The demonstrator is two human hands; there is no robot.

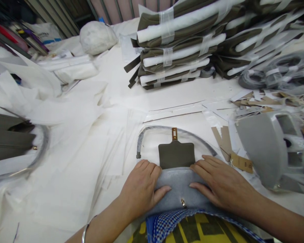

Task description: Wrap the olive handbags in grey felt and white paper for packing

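Note:
A grey handbag (pixel 176 184) lies against the front of my body, with a small gold-coloured metal piece (pixel 183 202) on its near side. My left hand (pixel 144 185) grips its far edge on the left, the thumb pressed on the grey surface. On the right, my right hand (pixel 215 182) holds the same edge with fingers over it and thumb on the near face. Between my hands a dark olive flap (pixel 176 154) sticks out beyond the edge, tipped with a gold-and-brown clasp plate (pixel 174 134). A plastic-wrapped strap (pixel 164 128) curves around the flap on the table.
Olive bags in wrapping (pixel 177 50) are stacked at the back. A grey tape dispenser-like body (pixel 260 145), cardboard tags (pixel 242 162) and coiled straps (pixel 253 79) lie on the right. White sheets (pixel 73 104) cover the left, with another olive bag (pixel 10 141) at the edge.

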